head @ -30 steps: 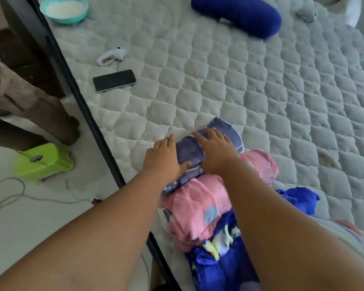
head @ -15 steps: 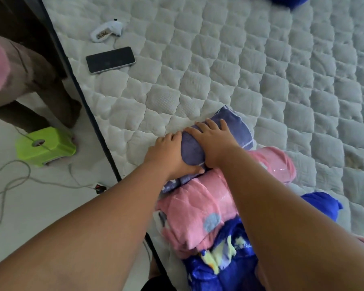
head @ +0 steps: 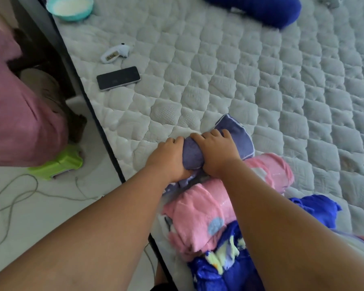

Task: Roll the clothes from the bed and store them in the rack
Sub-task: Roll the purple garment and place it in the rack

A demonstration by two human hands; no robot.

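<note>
Right now both hands work 1 purple-grey garment point(head: 235, 135), half rolled on the bed point(head: 240, 70) near its dark edge. Left hand point(head: 168, 158) has a closed grip round the roll's left end; right hand point(head: 216, 152) has its fingers curled over the top, grip tight on the cloth. 1 unrolled flap sticks out past the right hand. Pink garment point(head: 200, 213) touches the roll on the near side, blue garment point(head: 225, 267) nearer still. Phone point(head: 118, 78) and teal bowl point(head: 69, 6) lie well apart, farther up the mattress. Green stool point(head: 57, 164) is on the floor.

Soft even daylight, faint shadows — edges warped
</note>
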